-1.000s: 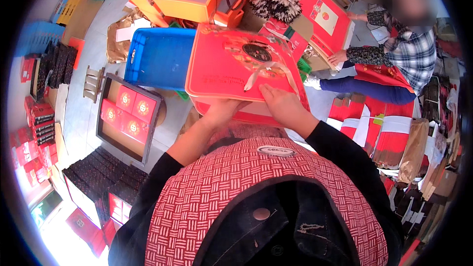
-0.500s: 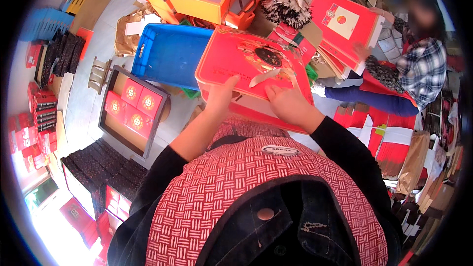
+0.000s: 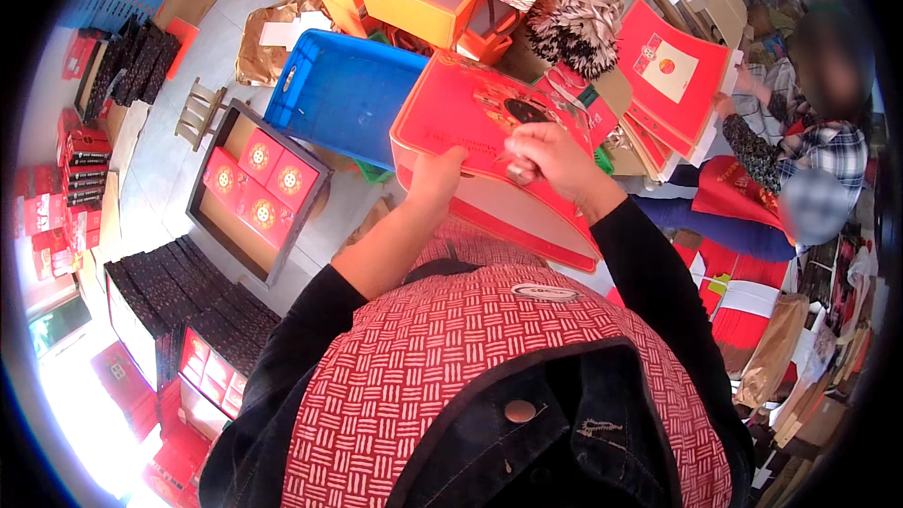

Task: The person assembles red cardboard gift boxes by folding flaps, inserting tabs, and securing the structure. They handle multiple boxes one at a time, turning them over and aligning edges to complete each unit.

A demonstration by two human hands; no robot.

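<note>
At frame centre, my left grip (image 3: 431, 184) pinches the red box (image 3: 435, 122); whether my right grip (image 3: 557, 160) pinches anything, I cannot tell. Seemingly edge work, next needing steadiness.

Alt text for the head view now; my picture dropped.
Left hand grips the near edge of a printed red box, right hand curled over its top; a blue crate is to the left, a co-worker at right.

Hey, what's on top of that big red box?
The red box has a printed picture with a dark oval on top. The right hand hides part of the top, so I can't see what's underneath that hand.
</note>
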